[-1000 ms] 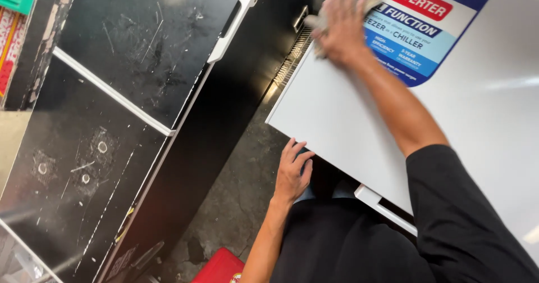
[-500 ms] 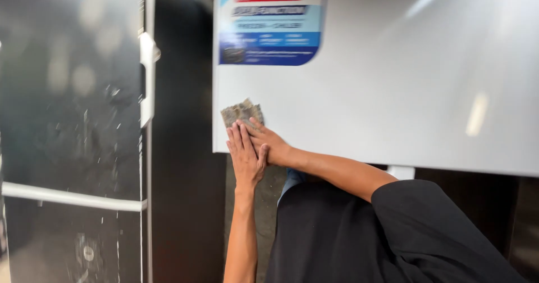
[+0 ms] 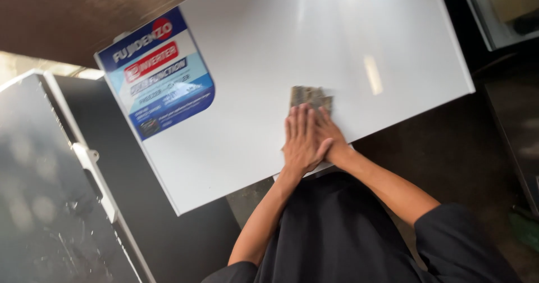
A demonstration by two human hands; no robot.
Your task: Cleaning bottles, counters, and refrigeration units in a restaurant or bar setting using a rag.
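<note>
Both hands lay stacked flat on the white appliance lid (image 3: 337, 41), pressing a grey-brown cloth (image 3: 310, 97) onto it; left hand (image 3: 303, 140) sat on top, right hand (image 3: 331, 131) mostly under it w/ only its edge showing. Fingers were extended, not clenched, pinning the cloth rather than gripping it. Cloth poked out just beyond the fingertips, i.e. up-frame from the hands, toward the lid's middle; its long axis couldn't be judged w/ part hidden under the palms. Hands were near the lid's front edge, close to the person's body. Bare white surface lay open beyond and to the right, out to the far corner; to the left sat a blue-and-red sticker (image 3: 160, 75). A dark scuffed cabinet (image 3: 50, 204) stood left, apart from the lid.
</note>
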